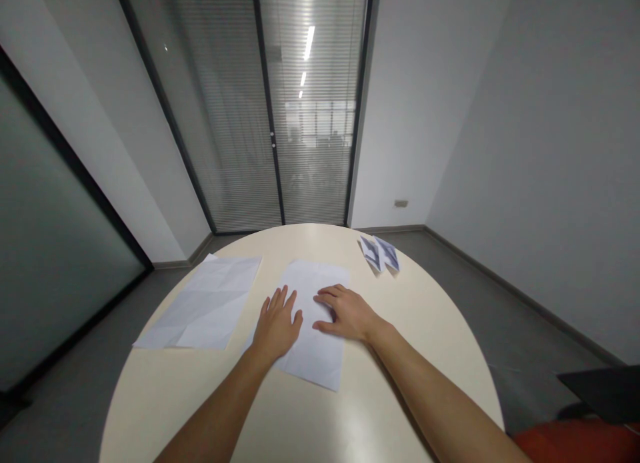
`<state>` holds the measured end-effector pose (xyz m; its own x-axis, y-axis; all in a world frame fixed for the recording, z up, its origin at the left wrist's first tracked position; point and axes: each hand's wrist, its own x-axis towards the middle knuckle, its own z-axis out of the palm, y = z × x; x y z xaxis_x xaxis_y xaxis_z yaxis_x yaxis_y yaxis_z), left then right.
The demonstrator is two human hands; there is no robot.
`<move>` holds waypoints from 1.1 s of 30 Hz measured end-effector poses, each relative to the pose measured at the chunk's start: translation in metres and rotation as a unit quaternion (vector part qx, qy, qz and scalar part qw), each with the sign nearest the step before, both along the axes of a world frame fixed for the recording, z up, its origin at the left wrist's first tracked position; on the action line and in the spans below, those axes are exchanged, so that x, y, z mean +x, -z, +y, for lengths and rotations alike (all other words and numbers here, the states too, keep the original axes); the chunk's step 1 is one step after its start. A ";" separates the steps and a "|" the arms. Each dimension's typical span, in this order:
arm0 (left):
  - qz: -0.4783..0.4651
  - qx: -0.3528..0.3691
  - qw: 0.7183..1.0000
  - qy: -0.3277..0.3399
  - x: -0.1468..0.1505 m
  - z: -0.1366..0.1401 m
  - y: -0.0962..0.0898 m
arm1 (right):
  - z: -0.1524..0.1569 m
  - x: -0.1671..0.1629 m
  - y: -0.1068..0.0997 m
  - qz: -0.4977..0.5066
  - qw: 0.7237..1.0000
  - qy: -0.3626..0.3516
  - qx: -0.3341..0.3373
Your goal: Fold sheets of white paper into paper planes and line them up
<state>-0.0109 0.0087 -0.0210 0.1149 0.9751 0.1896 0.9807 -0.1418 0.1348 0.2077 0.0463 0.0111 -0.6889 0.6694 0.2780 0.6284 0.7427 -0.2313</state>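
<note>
A white sheet of paper lies in front of me on the round table. My left hand rests palm down over the sheet's left side, its fingers stretched out and a little spread. Over the right side is my right hand, with its fingers bent and the thumb apart from them. I see nothing held in either hand. Parts of the sheet are hidden under my hands.
Larger creased white sheets lie at the table's left. Two small folded paper pieces stand at the far right. The round cream table has its edge on all sides, and a red seat shows at lower right.
</note>
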 end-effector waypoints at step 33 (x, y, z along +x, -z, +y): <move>-0.028 0.055 0.997 0.042 -0.005 0.001 0.008 | 0.005 0.006 0.008 0.004 0.999 0.028 -0.031</move>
<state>-0.0156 0.0098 -0.0293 0.1815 0.9357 0.3025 0.9563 -0.2396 0.1676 0.2140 0.0511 0.0032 -0.6483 0.7228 0.2395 0.6663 0.6907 -0.2809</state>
